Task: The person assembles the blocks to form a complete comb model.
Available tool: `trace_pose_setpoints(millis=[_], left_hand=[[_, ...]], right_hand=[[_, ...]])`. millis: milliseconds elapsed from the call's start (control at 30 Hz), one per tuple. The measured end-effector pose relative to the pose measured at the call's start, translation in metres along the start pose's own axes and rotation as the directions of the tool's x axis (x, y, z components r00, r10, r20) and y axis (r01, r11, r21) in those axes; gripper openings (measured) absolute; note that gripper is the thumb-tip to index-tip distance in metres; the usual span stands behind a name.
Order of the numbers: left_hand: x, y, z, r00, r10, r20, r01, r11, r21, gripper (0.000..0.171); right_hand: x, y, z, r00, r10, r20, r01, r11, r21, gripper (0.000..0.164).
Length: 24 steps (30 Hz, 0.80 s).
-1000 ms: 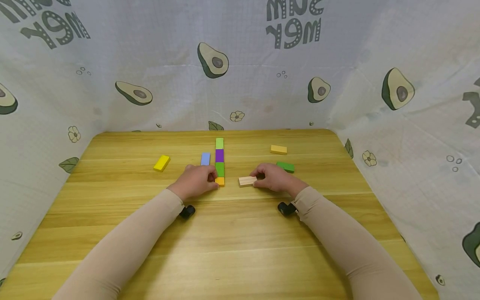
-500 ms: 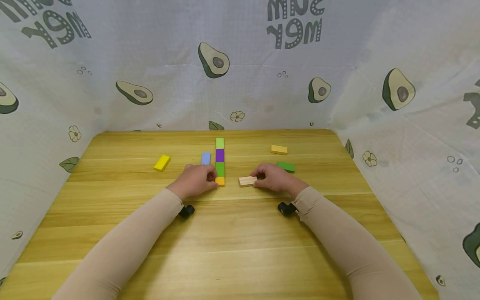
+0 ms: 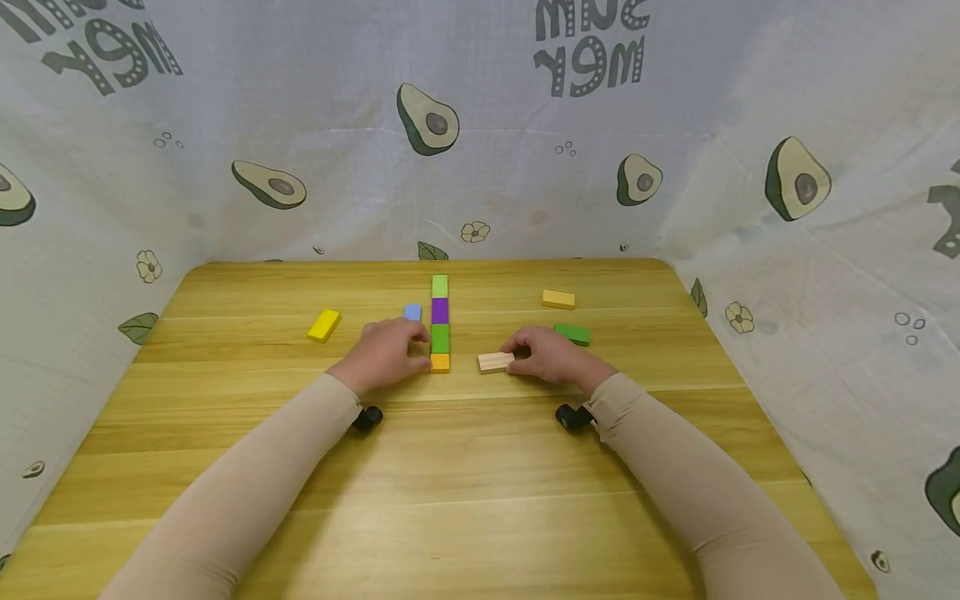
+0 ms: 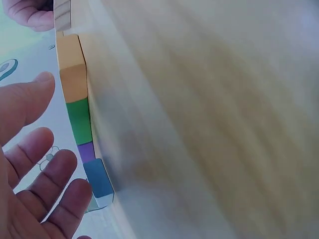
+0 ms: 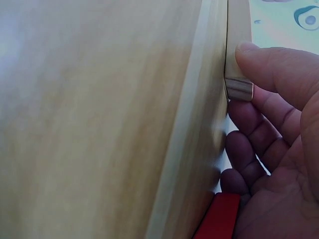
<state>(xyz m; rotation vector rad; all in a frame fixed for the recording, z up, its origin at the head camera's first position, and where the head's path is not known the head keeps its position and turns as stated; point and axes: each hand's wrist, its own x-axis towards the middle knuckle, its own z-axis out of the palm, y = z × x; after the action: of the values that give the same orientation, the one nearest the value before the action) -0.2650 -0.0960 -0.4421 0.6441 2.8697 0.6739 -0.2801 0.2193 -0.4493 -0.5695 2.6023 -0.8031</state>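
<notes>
A line of blocks runs front to back in the head view: an orange block (image 3: pixel 440 363), a green block (image 3: pixel 440 338), a purple block (image 3: pixel 440 311) and a light green block (image 3: pixel 440 286). Just left of the line, my left hand (image 3: pixel 384 354) holds nothing; its thumb and fingers are spread apart in the left wrist view. Beyond it lies a blue block (image 3: pixel 412 312), partly hidden by the hand. My right hand (image 3: pixel 551 354) pinches the right end of a plain wooden block (image 3: pixel 495 362), thumb on its near side, close over the table.
A yellow block (image 3: pixel 324 326) lies at the left. To the right are a light orange block (image 3: pixel 558 300) and a dark green block (image 3: pixel 572 335). In the right wrist view a red block (image 5: pixel 218 216) sits by the right palm. A printed cloth (image 3: pixel 480 167) hangs behind the wooden table (image 3: pixel 450 483).
My left hand has let go of the orange block and drawn slightly left and back, covering more of the blue block. The right hand and its wooden block have not moved.
</notes>
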Motion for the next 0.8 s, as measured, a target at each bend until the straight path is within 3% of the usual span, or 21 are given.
trace_pose_setpoints(millis=[800], left_hand=[[-0.0013, -0.0059, -0.0062, 0.998, -0.063, -0.012, 0.063, 0.997, 0.033, 0.051]], right_hand=[[0.0006, 0.002, -0.0002, 1.0, -0.002, -0.002, 0.002, 1.0, 0.003, 0.028]])
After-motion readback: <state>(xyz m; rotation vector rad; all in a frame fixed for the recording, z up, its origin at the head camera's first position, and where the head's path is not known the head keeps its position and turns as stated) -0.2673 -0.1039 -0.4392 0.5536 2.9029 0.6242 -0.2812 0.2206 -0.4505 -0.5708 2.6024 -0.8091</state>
